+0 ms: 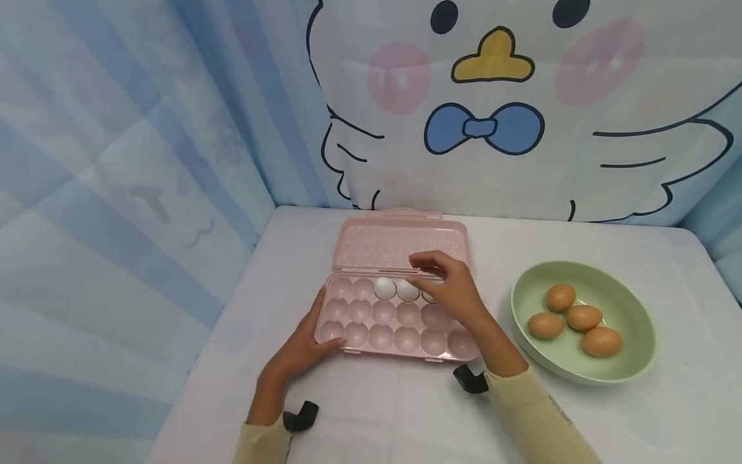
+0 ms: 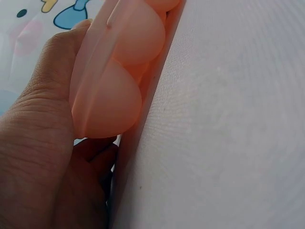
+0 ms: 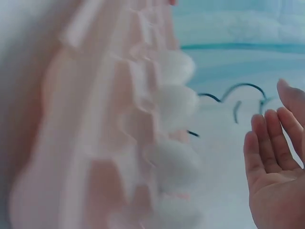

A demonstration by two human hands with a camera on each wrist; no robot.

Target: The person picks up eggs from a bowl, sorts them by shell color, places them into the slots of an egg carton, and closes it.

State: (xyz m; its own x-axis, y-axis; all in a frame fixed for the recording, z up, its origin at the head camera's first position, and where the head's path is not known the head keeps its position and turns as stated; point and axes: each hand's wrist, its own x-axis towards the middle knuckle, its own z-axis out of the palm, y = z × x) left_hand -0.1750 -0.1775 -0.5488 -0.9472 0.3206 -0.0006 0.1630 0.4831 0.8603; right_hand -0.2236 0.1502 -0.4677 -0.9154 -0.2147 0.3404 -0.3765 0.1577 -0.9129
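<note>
Progress stands early: three white eggs (image 1: 407,290) sit in the pink tray (image 1: 400,322), four brown eggs (image 1: 582,317) remain in the green bowl (image 1: 580,370), right hand (image 1: 449,290) hovers empty with fingers relaxed, left hand (image 1: 301,351) steadies the tray's edge.

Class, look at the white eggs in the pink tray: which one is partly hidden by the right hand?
The rightmost white egg, tucked under the right hand; the other two eggs show fully.

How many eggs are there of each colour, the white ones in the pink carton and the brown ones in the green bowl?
White eggs in the back row of the pink carton: 3, the third partly hidden under the right hand
Brown eggs in the green bowl: 4
Total: 7 eggs
</note>
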